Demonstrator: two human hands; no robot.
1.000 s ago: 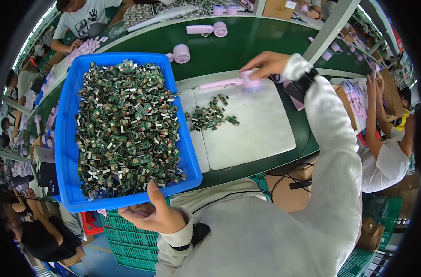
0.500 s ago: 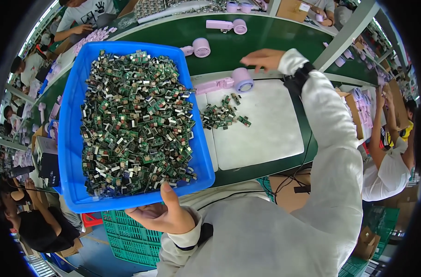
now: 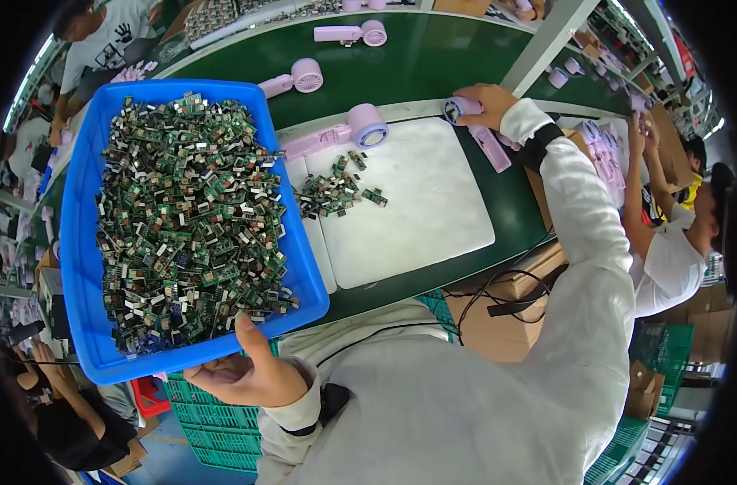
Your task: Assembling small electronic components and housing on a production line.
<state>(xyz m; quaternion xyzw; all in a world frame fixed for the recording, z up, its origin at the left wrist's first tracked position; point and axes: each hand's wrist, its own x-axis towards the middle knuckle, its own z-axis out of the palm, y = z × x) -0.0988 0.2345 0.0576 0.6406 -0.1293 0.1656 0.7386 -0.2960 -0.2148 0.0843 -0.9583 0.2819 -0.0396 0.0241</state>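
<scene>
My left hand [image 3: 251, 368] grips the near wall of a blue plastic bin [image 3: 308, 279], thumb over the rim and fingers underneath. Small green circuit boards [image 3: 195, 218] with metal connectors are heaped in the bin. At the far right corner of a white mat [image 3: 417, 218], my right hand [image 3: 490, 105] closes around the round head of a pink-purple handheld fan [image 3: 490, 151]; its handle points toward me. Another handheld fan [image 3: 367, 128] lies across the mat's far left edge. Beside it, a small pile of loose circuit boards [image 3: 336, 190] rests on the mat near the bin.
More handheld fans, one with a round head [image 3: 307, 75] and one farther back [image 3: 373, 32], lie on the green belt [image 3: 433, 65]. A grey post [image 3: 546, 48] rises beyond my right hand. Black cables [image 3: 506, 295] hang at the bench edge. Co-workers sit on both sides.
My right hand has moved right from above the belt and taken hold of a handheld fan. My left hand stays on the bin, and the whole view has shifted.
</scene>
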